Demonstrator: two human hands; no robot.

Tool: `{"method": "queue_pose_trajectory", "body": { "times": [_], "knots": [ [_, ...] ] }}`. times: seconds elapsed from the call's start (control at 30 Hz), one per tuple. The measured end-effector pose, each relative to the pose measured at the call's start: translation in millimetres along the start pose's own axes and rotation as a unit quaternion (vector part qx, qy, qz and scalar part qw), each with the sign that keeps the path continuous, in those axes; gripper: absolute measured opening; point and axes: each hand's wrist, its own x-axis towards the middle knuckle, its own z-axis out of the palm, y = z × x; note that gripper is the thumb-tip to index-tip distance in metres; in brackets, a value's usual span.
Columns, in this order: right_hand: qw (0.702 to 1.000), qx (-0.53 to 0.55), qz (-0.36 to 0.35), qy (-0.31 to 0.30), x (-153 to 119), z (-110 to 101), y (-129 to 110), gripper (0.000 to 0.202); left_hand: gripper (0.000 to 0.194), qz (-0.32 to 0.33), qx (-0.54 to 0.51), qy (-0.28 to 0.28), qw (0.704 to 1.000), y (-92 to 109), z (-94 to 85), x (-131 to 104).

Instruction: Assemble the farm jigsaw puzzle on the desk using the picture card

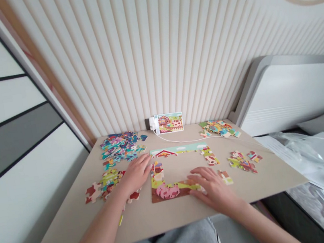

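A partly joined puzzle frame (168, 191) lies flat on the table, showing a pink spotted pig at its lower left and a red roof along the top. My left hand (136, 173) rests at its upper left edge, fingers stretched out. Over the lower right part is my right hand (211, 187), fingers spread, covering some of the pieces there. Loose pieces (110, 182) lie beside and partly under my left forearm. Right of my right hand is a small joined piece group (225, 177) with a brown and white pattern.
A picture card (168, 123) leans on the wall beside a white charger (152, 124) with a cable. Piece piles lie at the back left (120, 146), back right (219, 127) and right (241, 161) of the table (153, 228).
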Motion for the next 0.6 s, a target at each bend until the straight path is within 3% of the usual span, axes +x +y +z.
{"method": "queue_pose_trajectory", "body": {
  "times": [0.07, 0.17, 0.33, 0.6],
  "knots": [
    [0.999, 0.029, -0.014, -0.043, 22.9, 14.2, -27.8, 0.045, 0.049, 0.001, 0.007, -0.012, 1.0, 2.0, 0.0, 1.6],
    [0.996, 0.047, -0.03, -0.073, 47.5, 31.2, -45.0, 0.056, 0.048, 0.004, 0.011, -0.026, 1.0, 5.4, -2.3, 2.7],
    [0.992, 0.049, -0.054, -0.101, 67.0, 40.7, -43.5, 0.05, 0.044, 0.017, -0.009, -0.023, 1.0, 10.4, -9.8, 4.1],
    [0.988, 0.062, -0.072, -0.121, 72.6, 40.2, -33.6, 0.048, 0.036, 0.013, -0.034, -0.015, 0.999, 15.2, -13.2, 2.9]
  ]
}}
